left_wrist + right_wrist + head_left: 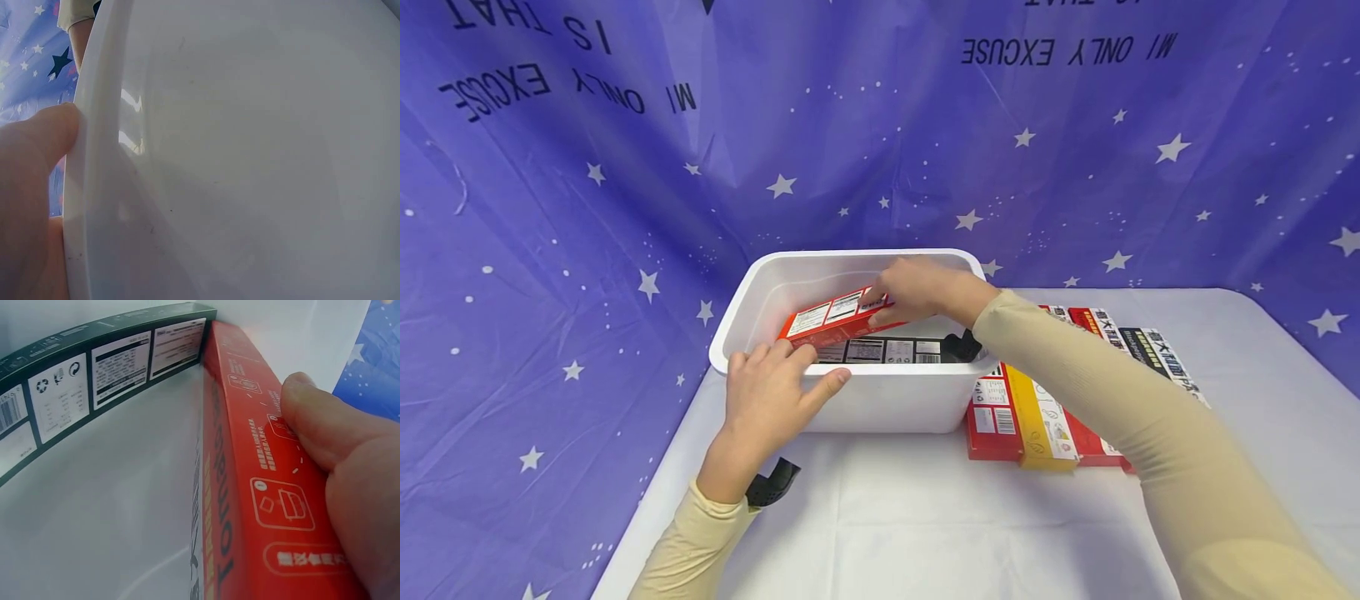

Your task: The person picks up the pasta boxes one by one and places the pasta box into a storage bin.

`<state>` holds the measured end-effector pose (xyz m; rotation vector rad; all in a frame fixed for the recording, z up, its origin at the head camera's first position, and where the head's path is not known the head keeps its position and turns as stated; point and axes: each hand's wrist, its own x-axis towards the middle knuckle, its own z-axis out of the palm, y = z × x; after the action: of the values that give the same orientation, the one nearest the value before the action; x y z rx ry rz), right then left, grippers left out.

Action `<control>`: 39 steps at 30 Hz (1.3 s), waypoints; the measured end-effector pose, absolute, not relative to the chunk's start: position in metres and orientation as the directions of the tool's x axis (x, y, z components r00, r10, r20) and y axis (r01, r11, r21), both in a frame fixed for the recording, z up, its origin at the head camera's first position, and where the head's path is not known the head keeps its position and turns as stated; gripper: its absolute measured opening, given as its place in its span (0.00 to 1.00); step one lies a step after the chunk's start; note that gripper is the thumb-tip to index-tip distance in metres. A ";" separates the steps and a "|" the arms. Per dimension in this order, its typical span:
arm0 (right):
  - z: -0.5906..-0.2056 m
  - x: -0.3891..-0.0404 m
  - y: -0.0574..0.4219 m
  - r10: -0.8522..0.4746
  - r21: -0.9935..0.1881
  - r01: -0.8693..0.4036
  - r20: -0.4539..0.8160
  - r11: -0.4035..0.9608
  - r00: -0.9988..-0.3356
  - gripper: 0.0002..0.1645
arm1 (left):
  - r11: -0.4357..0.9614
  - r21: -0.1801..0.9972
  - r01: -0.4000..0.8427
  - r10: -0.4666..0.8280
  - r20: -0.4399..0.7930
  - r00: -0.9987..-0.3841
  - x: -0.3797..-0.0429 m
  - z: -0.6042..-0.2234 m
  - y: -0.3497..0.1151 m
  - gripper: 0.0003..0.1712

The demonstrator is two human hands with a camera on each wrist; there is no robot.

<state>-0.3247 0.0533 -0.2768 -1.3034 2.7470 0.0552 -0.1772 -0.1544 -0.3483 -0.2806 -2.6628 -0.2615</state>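
From where I stand, the purple-blue cloth [850,117] with its white stars hangs on the left and along the far side; its black lettering reads upside down; at the left, a person's left hand [766,396], with a black device [773,483] at the wrist, holds the near left corner of a white plastic bin [887,404], fingers hooked over the rim and the thumb spread apart from them along the near side; the bin stands on a white cloth-covered table [917,525].

Inside the bin, a red printed carton [833,322] sits tilted and slantwise, its left end nearer than its right; a dark green carton [880,352], with white label panels and a barcode, stands on its long edge along the near wall; the right hand [917,292] reaches in over the right end and is clamped on the red carton, thumb on one side, fingers across the other, their tips partly hidden.

To the right, beside the bin, a red box with a barcode [992,417], a yellow box [1037,417] and another red box [1092,435] lie in a row, partly under the sleeve [1075,358]; farther right lies a black box [1153,354] with white lettering.
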 end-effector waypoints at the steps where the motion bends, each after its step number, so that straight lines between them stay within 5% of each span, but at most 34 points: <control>1: -0.277 -0.325 0.054 -0.771 -0.014 -0.774 -0.104 0.633 -0.628 0.25 | 0.961 0.137 0.238 0.154 0.452 -0.879 -0.177 -0.348 -0.154 0.31; 39: -0.288 -0.329 0.060 -0.723 -0.064 -0.723 -0.150 0.688 -0.674 0.28 | 0.961 0.138 0.239 0.153 0.454 -0.878 -0.177 -0.348 -0.154 0.32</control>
<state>-0.3287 0.0603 -0.2875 -1.1808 2.7332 0.0011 -0.1772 -0.1541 -0.3483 -0.2807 -2.6591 -0.2627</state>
